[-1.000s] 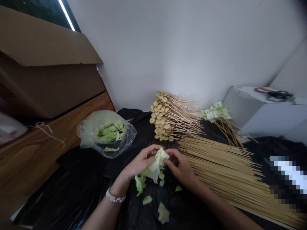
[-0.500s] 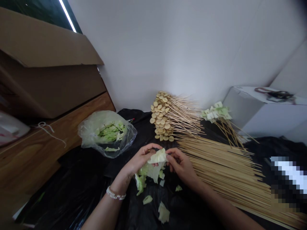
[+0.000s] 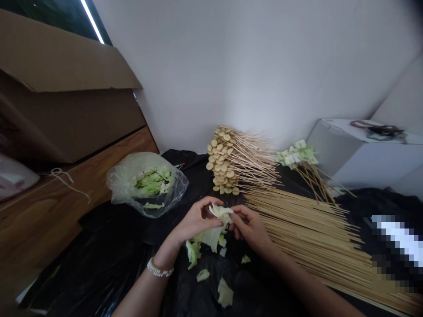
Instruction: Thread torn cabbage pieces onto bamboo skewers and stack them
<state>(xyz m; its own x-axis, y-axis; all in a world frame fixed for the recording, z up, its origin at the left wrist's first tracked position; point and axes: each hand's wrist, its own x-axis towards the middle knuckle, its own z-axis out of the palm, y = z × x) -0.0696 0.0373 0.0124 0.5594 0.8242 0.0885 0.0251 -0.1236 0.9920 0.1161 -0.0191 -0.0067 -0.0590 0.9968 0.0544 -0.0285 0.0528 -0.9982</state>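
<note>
Between my two hands is a pale, crumpled cabbage leaf piece (image 3: 220, 212), held above the black plastic sheet (image 3: 185, 290). My left hand (image 3: 200, 221) curls round its left side, thumb in front and fingers behind. My right hand (image 3: 246, 224) pinches its right edge between thumb and fingertips. Beneath the hands lies a small heap of cabbage leaves (image 3: 194, 253), partly hidden by them. Nearer to me, loose cabbage scraps (image 3: 225, 293) rest on the sheet.
A clear bag of cabbage (image 3: 152, 182) sits to the left. Skewered round slices (image 3: 223, 160) are stacked against the wall. Bare bamboo skewers (image 3: 307, 229) lie to the right, with cabbage skewers (image 3: 297, 155) behind. A cardboard box (image 3: 72, 119) and a white box (image 3: 357, 149) flank the area.
The cabbage piece between my hands has gone from a flatter, spread shape to a more bunched one. My left thumb has moved lower and to the right across it.
</note>
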